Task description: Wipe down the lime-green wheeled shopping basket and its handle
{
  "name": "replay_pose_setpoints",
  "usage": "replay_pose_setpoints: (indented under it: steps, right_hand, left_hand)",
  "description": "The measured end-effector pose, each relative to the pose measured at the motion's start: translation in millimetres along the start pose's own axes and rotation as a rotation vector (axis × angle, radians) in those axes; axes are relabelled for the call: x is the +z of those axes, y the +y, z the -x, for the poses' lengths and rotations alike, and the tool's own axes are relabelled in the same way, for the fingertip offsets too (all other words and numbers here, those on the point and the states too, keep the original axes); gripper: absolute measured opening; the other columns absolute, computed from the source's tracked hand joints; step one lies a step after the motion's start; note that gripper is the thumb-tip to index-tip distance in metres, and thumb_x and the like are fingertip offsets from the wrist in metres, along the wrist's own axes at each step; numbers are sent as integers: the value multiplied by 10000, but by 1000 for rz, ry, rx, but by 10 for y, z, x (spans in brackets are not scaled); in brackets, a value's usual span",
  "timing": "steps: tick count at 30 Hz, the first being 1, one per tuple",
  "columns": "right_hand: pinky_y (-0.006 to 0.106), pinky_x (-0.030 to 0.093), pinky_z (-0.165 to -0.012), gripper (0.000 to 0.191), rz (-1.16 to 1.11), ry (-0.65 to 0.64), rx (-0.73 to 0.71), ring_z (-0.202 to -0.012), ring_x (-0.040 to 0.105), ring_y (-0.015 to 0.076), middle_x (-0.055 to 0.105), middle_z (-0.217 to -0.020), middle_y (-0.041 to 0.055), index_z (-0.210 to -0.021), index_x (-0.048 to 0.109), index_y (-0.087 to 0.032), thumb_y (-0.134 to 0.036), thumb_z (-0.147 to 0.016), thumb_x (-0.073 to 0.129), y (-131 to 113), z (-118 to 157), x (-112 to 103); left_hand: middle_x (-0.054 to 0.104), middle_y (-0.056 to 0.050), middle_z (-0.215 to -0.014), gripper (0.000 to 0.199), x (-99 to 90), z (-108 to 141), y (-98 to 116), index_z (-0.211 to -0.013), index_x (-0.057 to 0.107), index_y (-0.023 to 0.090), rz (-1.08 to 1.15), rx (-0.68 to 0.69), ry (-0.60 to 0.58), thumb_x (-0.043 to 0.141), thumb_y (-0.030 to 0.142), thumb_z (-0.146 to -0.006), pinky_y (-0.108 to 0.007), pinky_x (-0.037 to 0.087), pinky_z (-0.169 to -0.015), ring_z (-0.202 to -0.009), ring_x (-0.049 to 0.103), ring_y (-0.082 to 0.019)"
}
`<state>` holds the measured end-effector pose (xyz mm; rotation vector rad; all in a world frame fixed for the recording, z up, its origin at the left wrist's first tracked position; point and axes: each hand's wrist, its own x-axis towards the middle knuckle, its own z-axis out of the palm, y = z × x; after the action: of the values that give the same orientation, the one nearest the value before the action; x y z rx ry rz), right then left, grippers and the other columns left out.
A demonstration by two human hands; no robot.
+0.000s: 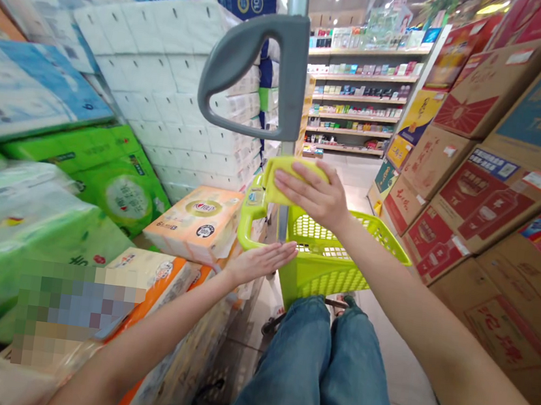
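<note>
1. Fingers (296, 189) of the right hand (324, 202) clamped on a folded yellow cloth (268, 186), thumb along its upper edge, just before a metal pole (280, 220).
2. Left hand (260, 264) held flat just below, fingers together.
3. Lime-green plastic basket (328, 255) beyond both hands; grey plastic handle (250, 49) overhead on the pole.
4. Tissue packs (194, 223) stacked at left, cardboard cartons (479, 189) at right.
</note>
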<state>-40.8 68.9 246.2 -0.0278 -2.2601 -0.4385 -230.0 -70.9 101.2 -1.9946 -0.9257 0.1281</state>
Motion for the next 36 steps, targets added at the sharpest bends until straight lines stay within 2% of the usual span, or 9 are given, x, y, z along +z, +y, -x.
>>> replay_pose_setpoints:
  steps: [4,8,10,14,18,22,26,31,36]
  right_hand:
    - [340,301,-1235,515,-159,-164,-86,-1352,503,83,569,-1422,-129,-1452,421,-444,-150,-1031,395,-327,544,256]
    - [351,280,-1240,549,-174,-123,-49,-1397,449,96,561,-1435,-111,-1450,439,-420,-104,-1002,413,-562,844,274]
    - [416,310,-1225,582,-149,3,125,-1428,415,139,590,-1416,-64,-1457,458,-364,-60,-965,392,-659,982,247]
    - [521,392,-1165,731,-233,229,683,-1439,408,206,568,-1445,21,-1433,518,-286,9,-783,358,-828,1391,298]
    - [527,432,-1136,829,-328,226,926,-1360,516,208,607,-1402,10,-1376,579,-290,5,-629,376,-920,1695,473]
    - [482,480,-1073,806,-325,4,977,-1290,577,232,640,-1363,31,-1330,615,-255,29,-605,407,-1002,1570,573]
    - [459,481,-1016,676,-200,-183,954,-1202,597,274,662,-1324,82,-1354,580,-245,3,-731,495,-1108,1322,592]
    - [505,417,-1049,461,-36,-215,900,-1121,609,274,714,-1175,90,-1326,565,-265,-91,-914,453,-1149,1359,637]
    - [508,356,-1090,510,49,-181,880,-1142,586,257,705,-1187,86,-1358,531,-261,-50,-906,424,-1009,1812,595]
  left_hand:
    - [418,2,-1570,709,154,47,62,-1508,381,258,127,-8,-48,390,-16,-854,-237,342,-1191,-1440,367,-81]
    - [568,1,-1454,760,225,76,86,-1506,373,332,281,-53,-82,414,-33,-841,-263,407,-1153,-1347,511,-97]
    - [530,-8,-1491,763,171,51,91,-1525,345,311,284,-60,-43,426,-14,-839,-254,388,-1166,-1374,479,-101]
    - [382,-34,-1592,728,-45,-91,245,-1549,301,202,205,-193,-34,406,41,-847,-285,362,-1192,-1479,307,-128]
    - [436,-148,-1542,659,-242,-316,564,-1521,333,57,248,-452,-76,402,88,-866,-359,396,-1176,-1455,372,-215]
    - [455,-238,-1503,623,-361,-567,744,-1457,412,-26,316,-614,-128,417,81,-843,-439,357,-1198,-1447,382,-286]
    - [495,-280,-1455,589,-395,-767,795,-1389,485,-64,346,-686,-161,439,72,-818,-463,355,-1194,-1415,426,-324]
    - [437,-332,-1475,631,-416,-843,858,-1401,434,-109,361,-749,-158,472,103,-808,-506,349,-1188,-1430,389,-368]
    - [405,-255,-1536,800,-437,-787,866,-1514,290,-10,448,-761,-128,521,132,-761,-500,326,-1198,-1467,338,-326]
